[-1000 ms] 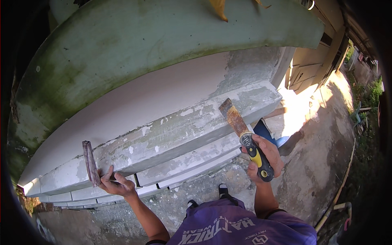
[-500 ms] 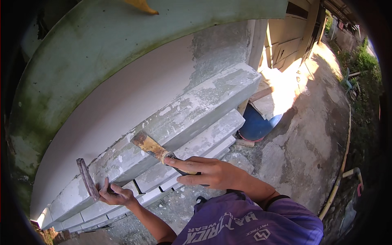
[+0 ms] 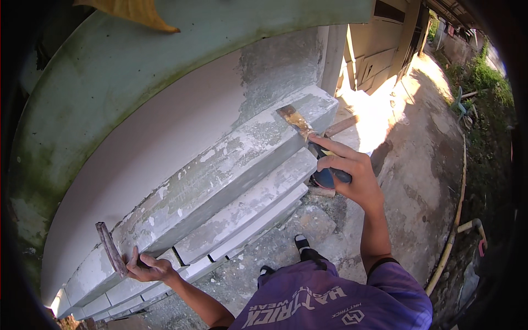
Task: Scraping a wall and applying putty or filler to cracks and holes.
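Note:
My right hand (image 3: pixel 357 175) grips the dark handle of a putty knife (image 3: pixel 295 121), index finger stretched along it toward the blade. Its rusty, stained blade lies against the top of the ledge (image 3: pixel 214 165), close to that ledge's far right end. The ledge surface is grey with patchy white coating. At the lower left, my left hand (image 3: pixel 149 269) has its fingers curled at the lower end of a narrow, smeared flat bar (image 3: pixel 110 247), seen nearly edge-on; its exact kind does not show. This hand is beside the ledge's front edge.
Above the ledge rises a white and grey wall (image 3: pixel 170 132). A curved, mossy green panel (image 3: pixel 110 71) overhangs it, with a yellow leaf (image 3: pixel 137 15) on top. Lower steps (image 3: pixel 247 214) descend toward my feet. A partly hidden blue container (image 3: pixel 323 179) stands beyond the ledge's end.
My right hand has carried the putty knife up and to the right along the ledge, from its middle to near the far end. My left hand still holds the bar in nearly the same place.

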Demonstrator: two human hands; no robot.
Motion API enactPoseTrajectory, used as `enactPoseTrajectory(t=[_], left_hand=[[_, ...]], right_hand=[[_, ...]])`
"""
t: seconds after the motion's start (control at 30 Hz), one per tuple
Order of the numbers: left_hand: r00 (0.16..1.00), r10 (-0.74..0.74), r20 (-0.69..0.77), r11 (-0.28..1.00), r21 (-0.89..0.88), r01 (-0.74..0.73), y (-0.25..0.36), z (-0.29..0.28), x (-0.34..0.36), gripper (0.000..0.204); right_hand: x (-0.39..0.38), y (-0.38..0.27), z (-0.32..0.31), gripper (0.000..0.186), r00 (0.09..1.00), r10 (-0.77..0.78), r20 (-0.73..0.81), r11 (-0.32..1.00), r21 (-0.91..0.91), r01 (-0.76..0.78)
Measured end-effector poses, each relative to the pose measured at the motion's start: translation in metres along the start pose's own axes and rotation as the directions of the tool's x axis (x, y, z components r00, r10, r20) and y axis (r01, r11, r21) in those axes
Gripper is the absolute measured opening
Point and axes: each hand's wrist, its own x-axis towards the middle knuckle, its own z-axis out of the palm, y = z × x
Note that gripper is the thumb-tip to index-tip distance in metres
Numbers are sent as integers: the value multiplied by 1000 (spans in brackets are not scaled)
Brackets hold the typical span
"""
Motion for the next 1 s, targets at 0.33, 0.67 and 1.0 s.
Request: enactPoseTrajectory(t=[0.33, 0.67, 1.0], left_hand=[[999, 7, -49, 1000, -10, -7, 9, 3, 6, 33], [1000, 16, -4, 1000, -6, -16, 7, 3, 6, 34], [1000, 0, -2, 999, -55, 0, 8, -3, 7, 33]], right_hand=[[-8, 27, -33, 20, 934, 92, -345, 975, -160, -155], [-7, -79, 73, 32, 984, -170, -57, 857, 485, 176], [-5, -14, 31, 22, 962, 90, -258, 992, 106, -64]])
